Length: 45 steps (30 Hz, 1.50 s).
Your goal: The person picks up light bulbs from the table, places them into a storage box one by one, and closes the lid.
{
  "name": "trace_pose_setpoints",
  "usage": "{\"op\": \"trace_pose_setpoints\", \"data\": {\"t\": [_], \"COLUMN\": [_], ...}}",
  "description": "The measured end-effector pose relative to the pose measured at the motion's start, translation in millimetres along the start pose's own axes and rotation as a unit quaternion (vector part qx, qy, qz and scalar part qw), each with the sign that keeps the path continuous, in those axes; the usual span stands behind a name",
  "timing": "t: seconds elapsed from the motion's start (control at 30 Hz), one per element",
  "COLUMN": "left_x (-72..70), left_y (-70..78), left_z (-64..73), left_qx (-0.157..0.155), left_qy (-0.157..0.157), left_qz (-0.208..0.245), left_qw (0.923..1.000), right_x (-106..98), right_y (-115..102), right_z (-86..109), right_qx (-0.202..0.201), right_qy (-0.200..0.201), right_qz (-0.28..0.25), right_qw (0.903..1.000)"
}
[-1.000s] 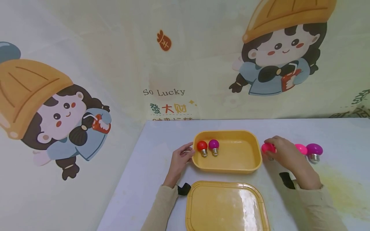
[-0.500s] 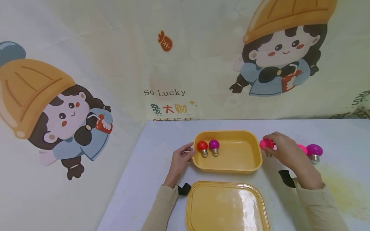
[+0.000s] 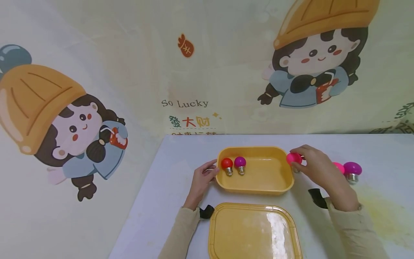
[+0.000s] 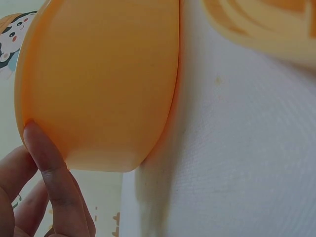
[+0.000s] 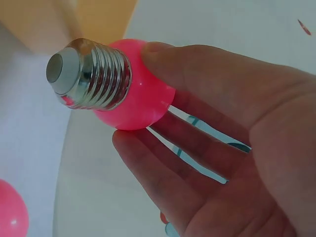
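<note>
Right hand (image 3: 318,167) grip pinches pink bulb (image 3: 293,158) (screw base down) at yellow tray (image 3: 255,187) right rim. Left hand (image 3: 201,180) fingers relaxed, touching tray's left wall.

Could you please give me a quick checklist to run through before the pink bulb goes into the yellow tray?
1. Grip on the pink bulb: the right hand pinches its globe, screw base free. Ok.
2. Bulb over the yellow tray: it is at the right rim, not yet over the inside. Not ok.
3. Tray steadied: the left hand touches the left wall. Ok.
4. Room inside: the red bulb and purple bulb stand at the left end; the rest is bare. Ok.
5. Lid out of the way: it lies in front of the tray. Ok.
</note>
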<state>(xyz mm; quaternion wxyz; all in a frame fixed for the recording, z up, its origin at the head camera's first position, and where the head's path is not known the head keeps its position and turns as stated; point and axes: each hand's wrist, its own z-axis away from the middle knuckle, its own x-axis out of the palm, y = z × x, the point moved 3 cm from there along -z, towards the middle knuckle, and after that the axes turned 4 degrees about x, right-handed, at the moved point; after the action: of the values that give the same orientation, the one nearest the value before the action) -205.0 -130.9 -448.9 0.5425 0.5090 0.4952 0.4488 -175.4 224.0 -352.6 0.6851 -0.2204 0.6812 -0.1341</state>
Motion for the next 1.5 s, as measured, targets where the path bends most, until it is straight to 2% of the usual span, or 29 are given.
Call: {"op": "trace_pose_setpoints", "data": {"t": [0.17,0.4,0.6,0.7,0.97,1.1,1.23,1.47,1.5], "left_x": [-0.7,0.5,-0.1,0.2,0.6,-0.3,-0.3,1.6,1.5], "left_y": [2.9,21.5,3.4,-0.6,3.0,-0.7,3.9,23.8,23.0], "left_z": [0.8,7.2,1.2,0.3,2.4,0.8,1.9,9.1,8.8], "left_qx": [-0.007,-0.007,-0.006,-0.001,0.003,0.002,-0.004,-0.01,-0.01], "left_qy": [-0.006,-0.021,-0.006,-0.001,-0.003,-0.004,-0.008,-0.018,-0.018], "left_qz": [0.018,0.016,0.021,0.018,0.013,0.011,0.017,0.016,0.016], "left_qw": [0.9998,0.9996,0.9997,0.9998,0.9999,0.9999,0.9998,0.9997,0.9997], "right_x": [0,0,4,8,23,28,33,41,42], "right_y": [-6,-14,-22,-25,-31,-35,-40,-45,-46], "right_z": [-1.7,-3.9,-6.5,-9.3,-17.3,-19.6,-22.9,-29.3,-30.2], "right_qx": [-0.007,-0.018,-0.031,-0.04,-0.019,-0.02,-0.019,-0.035,-0.036], "right_qy": [0.007,0.008,0.004,0.003,-0.023,-0.025,-0.027,-0.025,-0.026], "right_qz": [-0.009,-0.019,-0.031,-0.038,-0.044,-0.042,-0.041,-0.043,-0.045], "right_qw": [0.9999,0.9996,0.999,0.9985,0.9986,0.9986,0.9986,0.9982,0.998]}}
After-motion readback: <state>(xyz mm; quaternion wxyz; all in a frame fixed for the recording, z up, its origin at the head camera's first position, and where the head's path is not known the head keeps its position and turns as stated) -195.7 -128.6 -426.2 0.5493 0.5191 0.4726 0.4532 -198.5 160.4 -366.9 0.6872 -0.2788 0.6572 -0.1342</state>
